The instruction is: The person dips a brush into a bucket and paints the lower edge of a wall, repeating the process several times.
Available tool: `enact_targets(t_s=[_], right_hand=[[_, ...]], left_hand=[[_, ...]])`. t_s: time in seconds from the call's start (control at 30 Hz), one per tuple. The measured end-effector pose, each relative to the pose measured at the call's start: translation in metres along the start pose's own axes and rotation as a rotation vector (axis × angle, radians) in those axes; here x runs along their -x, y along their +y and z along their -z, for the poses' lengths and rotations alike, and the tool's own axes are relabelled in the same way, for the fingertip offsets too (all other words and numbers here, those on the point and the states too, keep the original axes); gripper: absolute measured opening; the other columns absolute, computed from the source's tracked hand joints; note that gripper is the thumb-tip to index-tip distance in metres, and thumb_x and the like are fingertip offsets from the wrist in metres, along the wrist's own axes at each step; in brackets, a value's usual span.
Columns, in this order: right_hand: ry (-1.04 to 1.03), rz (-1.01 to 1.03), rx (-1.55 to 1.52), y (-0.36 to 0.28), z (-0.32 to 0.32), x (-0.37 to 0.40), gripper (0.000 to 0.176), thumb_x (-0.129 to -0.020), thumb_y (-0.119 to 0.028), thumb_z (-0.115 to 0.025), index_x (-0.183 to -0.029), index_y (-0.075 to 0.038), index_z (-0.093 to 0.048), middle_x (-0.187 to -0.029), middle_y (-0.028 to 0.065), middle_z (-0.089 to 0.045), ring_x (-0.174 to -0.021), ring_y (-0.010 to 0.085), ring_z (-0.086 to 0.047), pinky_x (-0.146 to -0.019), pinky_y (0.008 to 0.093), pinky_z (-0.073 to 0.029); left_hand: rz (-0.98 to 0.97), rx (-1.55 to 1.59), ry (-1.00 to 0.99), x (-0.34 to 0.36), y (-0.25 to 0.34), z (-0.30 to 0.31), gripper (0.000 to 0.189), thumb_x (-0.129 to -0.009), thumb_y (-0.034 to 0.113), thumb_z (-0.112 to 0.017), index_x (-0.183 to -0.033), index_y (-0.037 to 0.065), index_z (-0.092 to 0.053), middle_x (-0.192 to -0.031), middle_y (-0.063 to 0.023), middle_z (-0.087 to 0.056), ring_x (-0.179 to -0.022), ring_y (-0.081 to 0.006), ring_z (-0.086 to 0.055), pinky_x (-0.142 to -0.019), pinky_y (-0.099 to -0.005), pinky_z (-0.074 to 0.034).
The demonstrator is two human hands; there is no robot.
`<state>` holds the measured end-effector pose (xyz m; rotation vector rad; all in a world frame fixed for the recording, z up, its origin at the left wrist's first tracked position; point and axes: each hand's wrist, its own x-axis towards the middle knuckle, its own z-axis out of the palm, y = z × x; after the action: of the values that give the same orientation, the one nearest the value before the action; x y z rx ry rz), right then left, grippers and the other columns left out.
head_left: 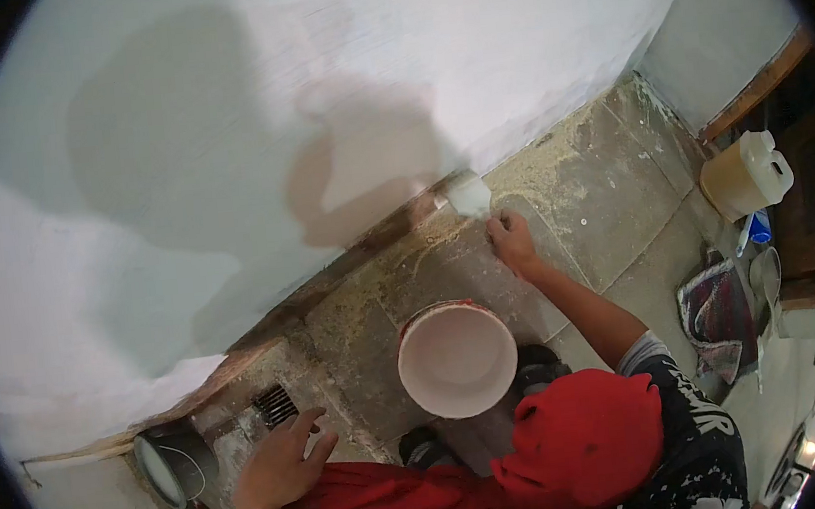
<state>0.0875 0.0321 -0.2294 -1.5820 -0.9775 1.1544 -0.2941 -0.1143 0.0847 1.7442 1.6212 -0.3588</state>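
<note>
My right hand [513,241] is closed at the near end of a white-smeared putty knife [468,195]; the fingers hide its handle. The broad blade is right at the foot of the white wall [526,60], where a brown strip runs along the base. Below this hand, a round pale bucket [505,343] with a reddish rim stands on the tiled floor. My left hand [285,464] is at the lower left, fingers apart and slightly bent, near a small floor grate [274,405]. It holds nothing visible.
A grey bucket with a wire handle [167,469] tilts at the lower left. At the right are a yellowish jug [748,174], a blue-labelled item [759,227] and a crumpled dark rag [718,315]. Red cloth [589,442] fills the bottom foreground. Crumbs and dust mark the tiles [605,189].
</note>
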Motion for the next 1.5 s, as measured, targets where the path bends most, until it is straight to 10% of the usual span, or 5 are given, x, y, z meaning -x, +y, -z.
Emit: enact_targets(t_s=[1.07, 1.17, 1.23, 1.5], right_hand=[[0.307, 0.116, 0.147, 0.026, -0.009, -0.015, 0.021, -0.095, -0.021, -0.058, -0.087, -0.002, -0.059, -0.067, 0.0030, -0.056, -0.051, 0.0105, -0.049, -0.045, 0.0288, -0.038], [0.228, 0.142, 0.107, 0.010, -0.020, 0.000, 0.022, -0.095, -0.022, -0.058, -0.089, -0.001, -0.059, -0.068, 0.0037, -0.057, -0.052, 0.0113, -0.050, -0.047, 0.0298, -0.040], [0.079, -0.024, 0.174, -0.012, -0.020, 0.016, 0.037, -0.093, -0.031, -0.060, -0.096, 0.005, -0.063, -0.087, 0.0195, -0.064, -0.081, 0.0253, -0.061, -0.075, 0.0411, -0.047], [0.302, 0.074, 0.182, -0.016, -0.013, 0.018, 0.029, -0.093, -0.025, -0.061, -0.093, 0.004, -0.059, -0.083, 0.0160, -0.063, -0.077, 0.0232, -0.060, -0.071, 0.0395, -0.047]], left_hand=[[0.023, 0.005, -0.016, 0.000, 0.004, 0.005, 0.049, -0.099, 0.041, -0.055, -0.134, 0.005, -0.055, -0.116, -0.0207, -0.066, -0.110, -0.0372, -0.063, -0.095, -0.0442, -0.049], [0.015, 0.013, -0.018, -0.001, 0.008, 0.006, 0.049, -0.099, 0.040, -0.055, -0.133, 0.004, -0.055, -0.116, -0.0214, -0.067, -0.110, -0.0378, -0.064, -0.094, -0.0444, -0.050], [0.030, 0.010, -0.026, -0.002, 0.008, 0.006, 0.049, -0.099, 0.040, -0.055, -0.133, 0.004, -0.055, -0.115, -0.0218, -0.067, -0.109, -0.0381, -0.064, -0.094, -0.0444, -0.050], [0.025, 0.016, -0.012, 0.003, 0.004, 0.005, 0.048, -0.099, 0.039, -0.055, -0.132, 0.004, -0.054, -0.114, -0.0218, -0.067, -0.109, -0.0387, -0.064, -0.094, -0.0447, -0.050]])
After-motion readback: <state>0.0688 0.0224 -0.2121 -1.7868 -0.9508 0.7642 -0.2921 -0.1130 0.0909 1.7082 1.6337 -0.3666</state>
